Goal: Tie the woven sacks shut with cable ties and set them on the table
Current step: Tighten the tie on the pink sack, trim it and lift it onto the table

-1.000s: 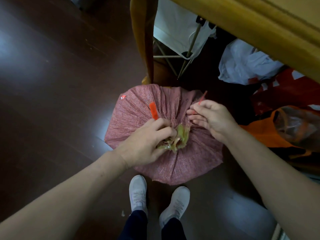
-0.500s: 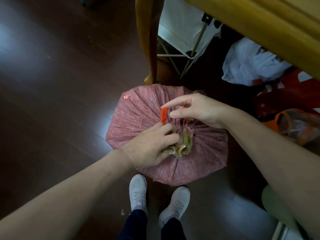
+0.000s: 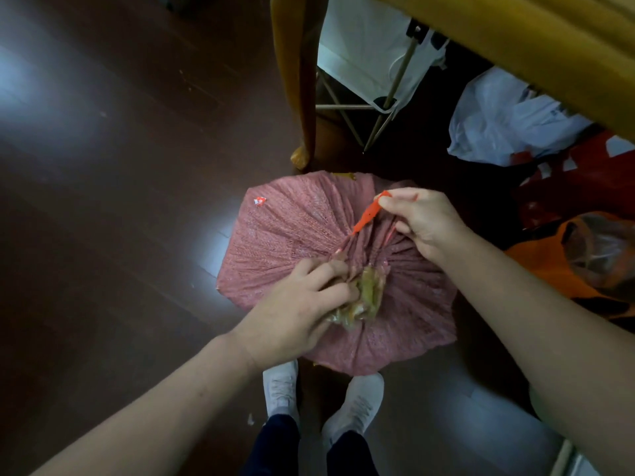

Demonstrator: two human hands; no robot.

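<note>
A pink woven sack stands on the dark floor in front of my feet, its mouth gathered into a bunch with a yellowish liner poking out. My left hand grips the gathered neck from the near side. An orange cable tie loops round the far side of the neck. My right hand pinches both of the tie's ends above the sack, with the flat tag end sticking out by my fingertips.
A yellow wooden table runs across the upper right, its leg reaching the floor just beyond the sack. Under it are a white folding rack, a white plastic bag and red and orange bags. Open floor lies left.
My right hand first reached across to the tie's tag end by my left hand, then drew it to the right. It now holds both ends together. My left hand kept its grip.
</note>
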